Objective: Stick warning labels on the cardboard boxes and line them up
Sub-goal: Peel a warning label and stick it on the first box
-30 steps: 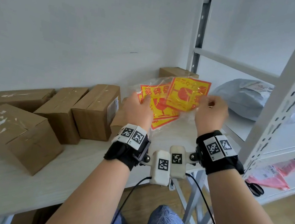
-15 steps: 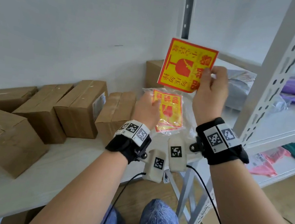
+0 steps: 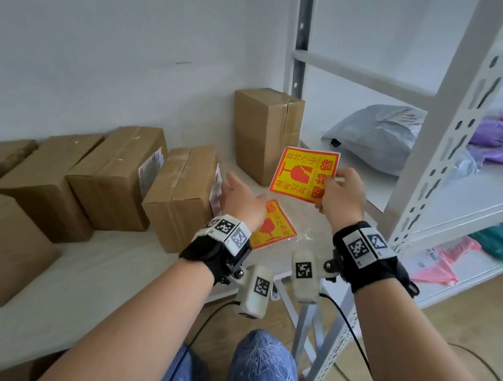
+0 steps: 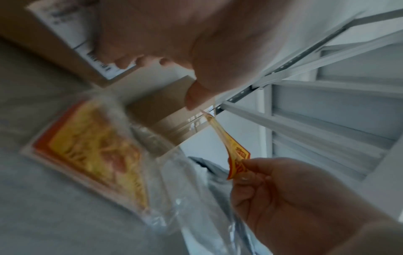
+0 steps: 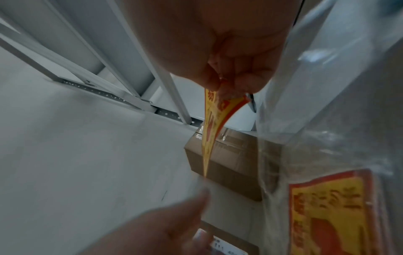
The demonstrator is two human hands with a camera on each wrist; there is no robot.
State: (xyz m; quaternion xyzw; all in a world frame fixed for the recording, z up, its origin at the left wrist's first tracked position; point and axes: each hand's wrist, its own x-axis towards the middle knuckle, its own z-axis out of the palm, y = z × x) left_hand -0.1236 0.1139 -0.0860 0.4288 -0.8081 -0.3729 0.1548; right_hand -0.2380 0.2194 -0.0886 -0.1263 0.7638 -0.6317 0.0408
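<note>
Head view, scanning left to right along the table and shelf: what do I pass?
Taped box with the white shipping label → left hand → warning label pinched by the right hand → grey mailer bag → purple bags.

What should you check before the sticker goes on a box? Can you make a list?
1. Right hand pinches the warning label: ok.
2. Left hand free to help: ok, it holds nothing.
3. Backing peeled off: cannot tell.
4. A box within reach: ok, the nearest cardboard box sits beside the left hand.
5. Spare labels handy: ok, the plastic bag of labels lies on the table.
</note>
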